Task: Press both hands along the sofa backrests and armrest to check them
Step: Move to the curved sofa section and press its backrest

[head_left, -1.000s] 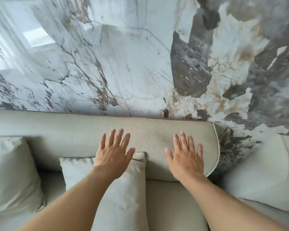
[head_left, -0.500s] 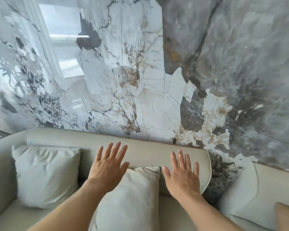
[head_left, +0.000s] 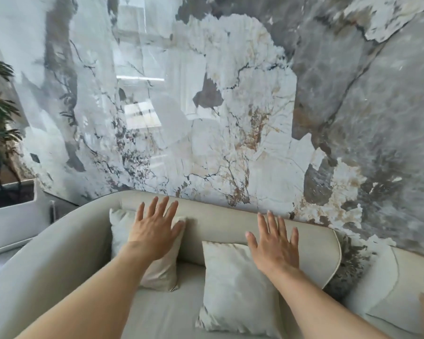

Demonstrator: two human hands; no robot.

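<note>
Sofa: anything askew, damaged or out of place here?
Nothing stands out. The backrest shows no tear or stain; its piping at the right end looks intact. Two cushions lean against it, slightly tilted. Both the left hand and the right hand are spread flat at it.

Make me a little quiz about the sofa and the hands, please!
1. True or false: the left hand is closed in a fist.
2. How many loose cushions lie on this sofa section's seat, by the backrest?
3. The right hand lies over: A the armrest, B the backrest, C the marble wall.

Key: 1 false, it is spread flat. 2 two. 3 B.
</note>
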